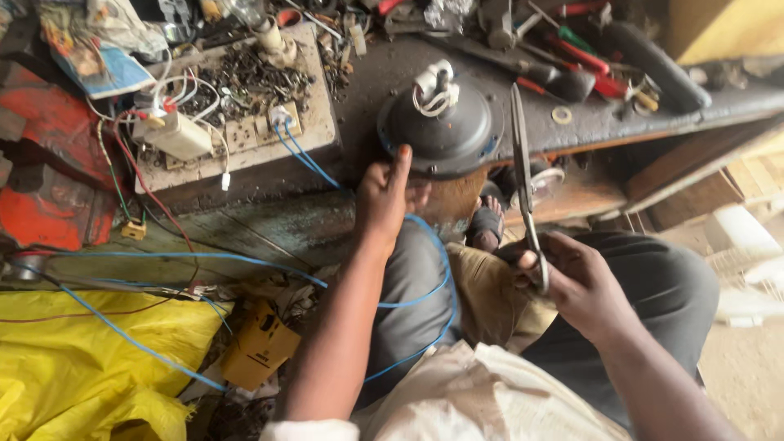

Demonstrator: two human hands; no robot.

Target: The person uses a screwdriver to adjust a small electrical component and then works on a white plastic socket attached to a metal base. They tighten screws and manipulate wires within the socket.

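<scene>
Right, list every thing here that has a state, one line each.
scissors: blades shut, pointing up, held by the handles.
right hand: shut on the scissors.
left hand: touching the round motor housing.
round motor housing: upright at the bench edge.
blue wire: slack, looped over the knee.

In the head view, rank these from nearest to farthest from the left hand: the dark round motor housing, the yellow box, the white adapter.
From the left hand:
1. Dark round motor housing, just above it.
2. Yellow box, lower left.
3. White adapter, far left on the board.
</scene>
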